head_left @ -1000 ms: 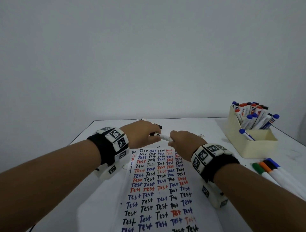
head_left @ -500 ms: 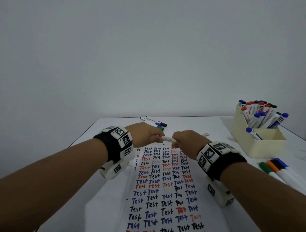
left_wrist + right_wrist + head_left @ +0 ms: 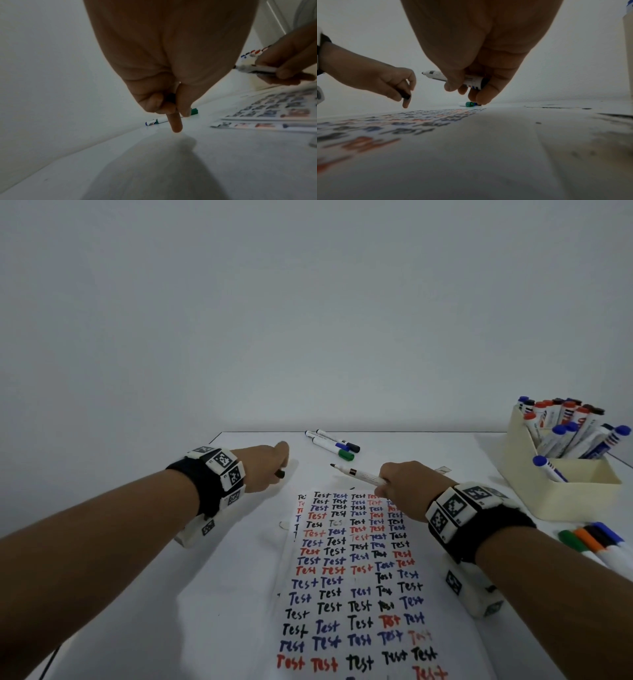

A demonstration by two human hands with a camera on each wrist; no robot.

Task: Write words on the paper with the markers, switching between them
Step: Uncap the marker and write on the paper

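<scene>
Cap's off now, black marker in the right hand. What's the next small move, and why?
Probably lower the right hand so the uncapped marker meets a blank spot on the paper: its tip hangs above the sheet's far edge, and the left hand holds the cap aside.

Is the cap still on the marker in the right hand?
No, the marker shows a bare black tip, and the left hand holds its black cap.

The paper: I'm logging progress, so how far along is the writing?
Done: the paper is nearly covered with "Test" rows in black, blue and red. In hand: the right hand holds an uncapped marker above the top rows; the left hand pinches its black cap. Left: writing the next word.
</scene>
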